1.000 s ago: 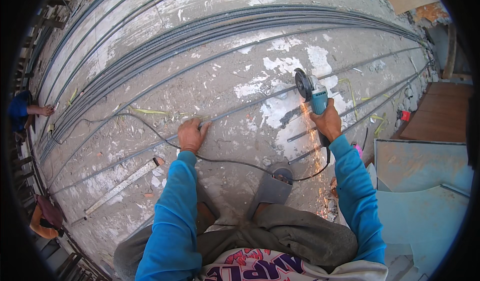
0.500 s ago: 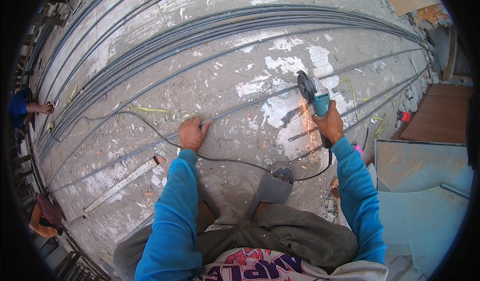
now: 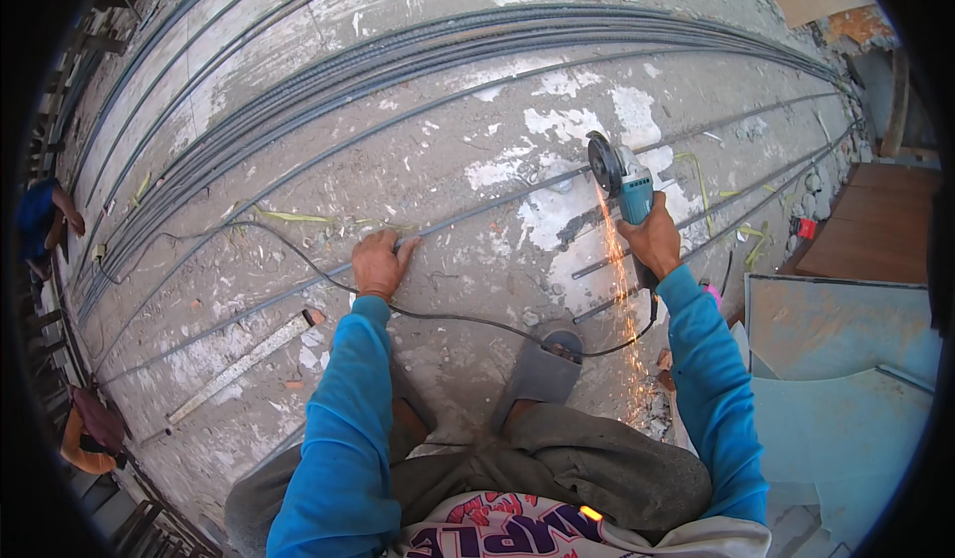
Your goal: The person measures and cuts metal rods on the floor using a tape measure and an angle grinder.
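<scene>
The angle grinder point(image 3: 635, 196) is enclosed by the curled fingers point(image 3: 631, 231) of the right hand point(image 3: 655, 240), toward the right edge of the floor point(image 3: 473, 275); its disc point(image 3: 603, 164) is set at a steel bar point(image 3: 497, 203). The bar is partly covered by the left hand point(image 3: 380, 264); whether it is gripped cannot be told.

It's a small angle grinder point(image 3: 637, 200), teal body, silvery head, dark tail end. Its black disc point(image 3: 600, 165) stands on edge right across the bar point(image 3: 502, 203), which is a long thin grey metal rod lying flat and stretching well out both ways from there. Can't make out the actual contact. Orange sparks point(image 3: 621, 270) spray out on the bar's near side, and the grinder's black cord point(image 3: 463, 319) crosses the bar further left.
</scene>
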Available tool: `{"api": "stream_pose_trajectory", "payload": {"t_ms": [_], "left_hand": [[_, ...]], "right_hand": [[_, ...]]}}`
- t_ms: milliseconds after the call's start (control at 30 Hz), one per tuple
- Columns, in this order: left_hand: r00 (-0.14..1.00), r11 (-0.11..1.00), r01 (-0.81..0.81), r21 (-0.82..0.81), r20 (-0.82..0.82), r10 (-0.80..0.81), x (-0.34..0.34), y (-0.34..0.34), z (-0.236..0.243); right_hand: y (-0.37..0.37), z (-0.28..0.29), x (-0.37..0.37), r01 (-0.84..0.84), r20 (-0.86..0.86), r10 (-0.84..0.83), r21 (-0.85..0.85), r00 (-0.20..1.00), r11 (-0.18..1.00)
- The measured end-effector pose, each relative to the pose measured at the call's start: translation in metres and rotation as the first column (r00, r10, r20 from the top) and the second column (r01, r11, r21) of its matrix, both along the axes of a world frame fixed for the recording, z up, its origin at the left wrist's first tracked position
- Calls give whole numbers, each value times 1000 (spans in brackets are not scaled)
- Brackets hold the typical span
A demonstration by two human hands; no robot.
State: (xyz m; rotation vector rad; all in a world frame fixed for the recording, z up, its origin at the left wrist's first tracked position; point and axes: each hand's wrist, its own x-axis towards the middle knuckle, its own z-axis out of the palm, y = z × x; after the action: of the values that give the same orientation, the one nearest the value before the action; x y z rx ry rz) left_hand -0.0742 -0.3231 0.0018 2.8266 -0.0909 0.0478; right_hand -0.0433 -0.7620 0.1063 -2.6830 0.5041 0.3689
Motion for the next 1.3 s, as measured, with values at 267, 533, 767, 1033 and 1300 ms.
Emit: {"api": "stream_pose_trajectory", "payload": {"t_ms": [267,533,767,1033,1300], "left_hand": [[1000,1000,6,2,9,-6,0,0,0],[999,1000,0,0,-35,0,0,-1,2],[998,1000,-4,4,-57,4,0,0,4],[999,1000,-6,-19,-37,5,0,1,1],[1000,1000,-1,-26,-1,1,0,1,0]], "right_hand": [[-4,-6,0,-11,22,11,15,1000,1000],[-3,-2,-2,-6,-6,6,5,1000,1000],[-4,0,-3,0,-33,0,12,999,1000],[-3,2,0,-3,-16,3,9,1000,1000],[-2,3,5,-15,-16,16,17,1000,1000]]}}
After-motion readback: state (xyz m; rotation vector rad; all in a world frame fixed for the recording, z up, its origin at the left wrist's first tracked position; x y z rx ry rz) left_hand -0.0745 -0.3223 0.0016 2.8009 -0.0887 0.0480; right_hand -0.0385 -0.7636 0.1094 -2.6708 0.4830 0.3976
